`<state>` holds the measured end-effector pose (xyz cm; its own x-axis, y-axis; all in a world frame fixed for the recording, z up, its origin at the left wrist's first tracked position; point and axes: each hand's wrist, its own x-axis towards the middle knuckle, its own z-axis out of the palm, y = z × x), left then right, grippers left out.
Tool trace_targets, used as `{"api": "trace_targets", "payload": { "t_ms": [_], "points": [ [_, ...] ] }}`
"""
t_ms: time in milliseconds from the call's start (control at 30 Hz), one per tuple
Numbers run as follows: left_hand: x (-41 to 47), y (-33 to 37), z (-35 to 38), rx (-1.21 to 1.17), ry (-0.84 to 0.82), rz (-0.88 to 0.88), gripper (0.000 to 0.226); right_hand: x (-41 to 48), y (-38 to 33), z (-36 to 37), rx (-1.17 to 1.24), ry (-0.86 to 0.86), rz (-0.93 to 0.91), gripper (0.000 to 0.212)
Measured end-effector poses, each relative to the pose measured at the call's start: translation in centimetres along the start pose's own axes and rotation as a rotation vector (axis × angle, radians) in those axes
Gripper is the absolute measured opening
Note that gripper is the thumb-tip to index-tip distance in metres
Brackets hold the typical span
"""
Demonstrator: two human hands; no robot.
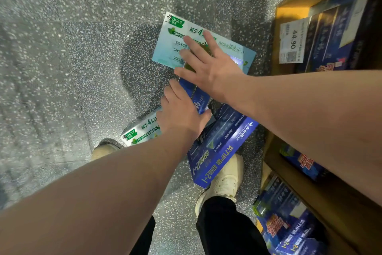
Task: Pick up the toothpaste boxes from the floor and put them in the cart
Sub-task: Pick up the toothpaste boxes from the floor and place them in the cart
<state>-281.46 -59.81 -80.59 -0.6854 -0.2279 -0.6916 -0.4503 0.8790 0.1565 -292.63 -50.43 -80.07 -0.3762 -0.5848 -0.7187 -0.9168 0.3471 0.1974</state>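
Four toothpaste boxes lie on the speckled floor [62, 68] and none is lifted yet, so we judge the job barely begun. The cart is nowhere in our view. Both our hands are down among the boxes. Our right hand [208, 62] is spread wide, fingers straight, over the right half of the far green-and-white box [171, 48]. Our left hand [182, 114] lies on the small blue box [199, 99] just nearer, fingers stretched along its left side and thumb out to the right. Nothing is pinched, and we cannot tell whether either hand presses down or merely hovers. On the near left, partly under our left wrist, is a second green-and-white box [140, 130]. To its right the large blue box [221, 147] lies slanted, its near corner beside our white shoe [223, 178]. On the right stands the shelf [293, 11], stocked with more blue boxes and carrying a price tag [292, 40]. All four floor boxes are left to pick up and carry.
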Motion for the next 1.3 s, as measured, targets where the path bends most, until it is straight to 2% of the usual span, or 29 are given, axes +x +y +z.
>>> {"api": "trace_targets", "payload": {
  "t_ms": [67,133,233,267,333,367,400,467,567,733,833,900,1033,1167,1300],
  "points": [
    [0.1,0.0,0.2,0.006,-0.012,-0.028,0.138,0.3,-0.2,0.2,-0.026,0.03,-0.04,0.091],
    [0.1,0.1,0.3,0.01,-0.008,-0.029,0.131,0.6,-0.1,0.4,-0.042,0.107,-0.098,0.079],
    [0.2,-0.2,0.1,0.081,0.004,0.03,0.126,-0.1,-0.3,1.4,0.089,0.199,-0.125,0.036],
    [0.2,-0.4,-0.1,0.114,0.012,0.06,0.126,-0.3,-0.5,2.0,0.133,0.248,-0.104,0.035],
    [0.2,-0.8,-0.8,0.165,0.04,0.111,0.124,-1.5,-0.5,1.4,0.168,0.222,-0.057,0.052],
    [0.0,-1.0,-1.3,0.183,0.057,0.132,0.123,-2.0,-0.3,0.8,0.175,0.193,-0.029,0.05],
    [-0.3,-1.2,-1.9,0.194,0.076,0.146,0.121,-2.5,-0.1,0.0,0.187,0.155,-0.005,0.057],
    [-1.2,-1.4,-3.7,0.209,0.102,0.162,0.117,-3.8,0.6,-2.2,0.182,0.051,0.032,0.085],
    [-2.9,-1.2,-7.9,0.213,0.1,0.223,0.105,-6.6,2.2,-6.4,0.236,0.047,0.081,0.095],
    [-7.3,-0.3,-19.9,0.24,0.087,0.395,0.092,-13.8,5.9,-15.6,0.277,0.041,0.183,0.099],
    [-10.9,-0.2,-28.6,0.248,0.11,0.509,0.085,-19.0,8.8,-23.6,0.326,0.042,0.238,0.097],
    [-13.6,0.0,-35.4,0.25,0.192,0.574,0.08,-22.7,10.8,-29.4,0.36,0.066,0.27,0.097],
    [-22.0,0.5,-49.5,0.242,0.149,0.61,0.067,-31.6,14.1,-41.6,0.386,0.167,0.323,0.092],
    [-31.3,0.0,-61.1,0.334,0.266,0.657,0.07,-40.3,15.6,-52.7,0.333,0.301,0.388,0.086],
    [-39.8,-1.4,-69.4,0.408,0.419,0.668,0.078,-48.4,15.6,-62.1,0.292,0.418,0.409,0.078]
  ]
}}
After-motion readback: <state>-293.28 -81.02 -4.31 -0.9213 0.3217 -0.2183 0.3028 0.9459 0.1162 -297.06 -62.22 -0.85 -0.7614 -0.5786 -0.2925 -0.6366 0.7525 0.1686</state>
